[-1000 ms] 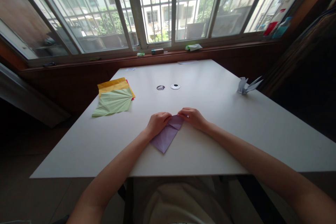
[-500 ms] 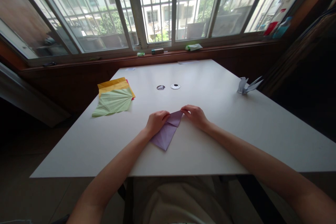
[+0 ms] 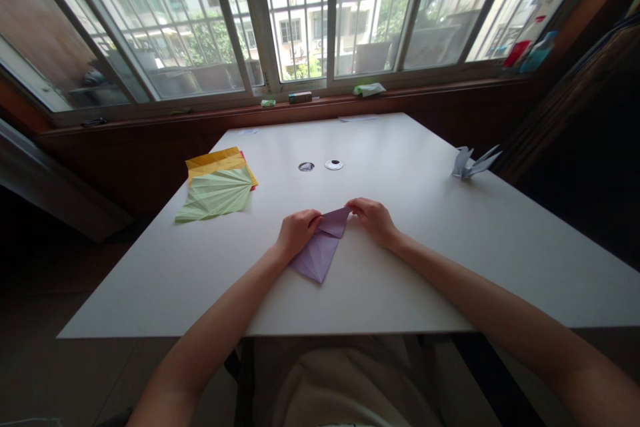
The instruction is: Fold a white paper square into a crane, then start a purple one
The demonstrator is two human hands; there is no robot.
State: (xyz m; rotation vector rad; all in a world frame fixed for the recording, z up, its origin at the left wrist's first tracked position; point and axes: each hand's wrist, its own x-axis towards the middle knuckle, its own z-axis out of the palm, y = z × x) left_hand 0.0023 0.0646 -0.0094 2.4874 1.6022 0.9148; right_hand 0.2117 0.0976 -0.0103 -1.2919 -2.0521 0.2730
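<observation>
A sheet of purple origami paper (image 3: pixel 317 259), partly folded and creased, lies on the white table with one corner pointing toward me. Its far part is turned over into a flap. My left hand (image 3: pixel 297 232) is closed on the paper's upper left edge, thumb and fingers together. At the upper right corner my right hand (image 3: pixel 373 217) pinches the paper between thumb and fingers. Part of the paper's left side is hidden behind my left hand.
Creased green paper (image 3: pixel 217 193) overlaps yellow paper (image 3: pixel 215 161) at the table's left, with a bit of red beneath. A folded grey paper crane (image 3: pixel 467 165) stands near the right edge. Two round holes, one holding a white cap (image 3: pixel 334 165), sit in the white table (image 3: pixel 425 280).
The purple paper has turned slightly, its near corner shifting a little right and away from me. My right hand has moved slightly up and right with its corner.
</observation>
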